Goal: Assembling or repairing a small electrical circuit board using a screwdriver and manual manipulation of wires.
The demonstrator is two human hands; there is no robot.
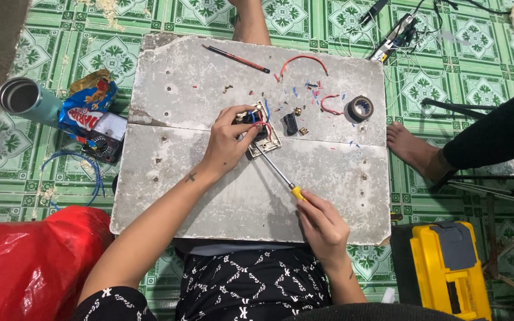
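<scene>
Left hand curled over white switch plate, fingers clamped on its edge, pinning it at middle of grey bench. Red and blue wires stick up from plate under fingertips. Right hand closed in fist round yellow handle of screwdriver; shaft slants up-left, tip at plate. Hands apart. Tape roll, red pencil, wire offcuts lie on bench beyond plate. Yellow toolbox on floor, right.

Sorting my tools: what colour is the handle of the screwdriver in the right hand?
Yellow: the screwdriver handle shows at the right hand, head view.
</scene>
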